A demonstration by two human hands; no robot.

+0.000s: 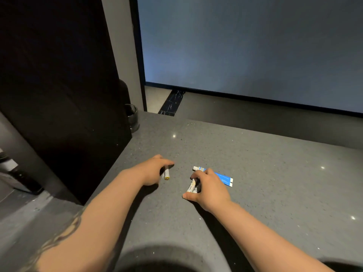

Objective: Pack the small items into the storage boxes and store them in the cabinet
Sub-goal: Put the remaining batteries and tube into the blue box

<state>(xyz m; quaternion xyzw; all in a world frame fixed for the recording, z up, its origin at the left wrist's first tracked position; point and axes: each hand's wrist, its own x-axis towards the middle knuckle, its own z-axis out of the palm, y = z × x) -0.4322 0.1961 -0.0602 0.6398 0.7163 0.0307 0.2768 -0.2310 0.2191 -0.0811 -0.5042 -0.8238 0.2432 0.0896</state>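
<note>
Small tubes (192,185) are pinched by the right hand (208,188), one (167,174) by the left hand (155,170); no storage boxes are seen, nothing packed.

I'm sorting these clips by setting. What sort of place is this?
Probably indoors in a home or hotel room: a speckled grey stone countertop, a dark cabinet panel beside it, a glass tumbler at the counter's back, and tiled floor beyond.

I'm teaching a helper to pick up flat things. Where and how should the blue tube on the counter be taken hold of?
Pinch the blue tube across its rounder body near the white cap, coming from above. It lies flat on the counter, and the crimped end looks too thin to grip securely.
</note>
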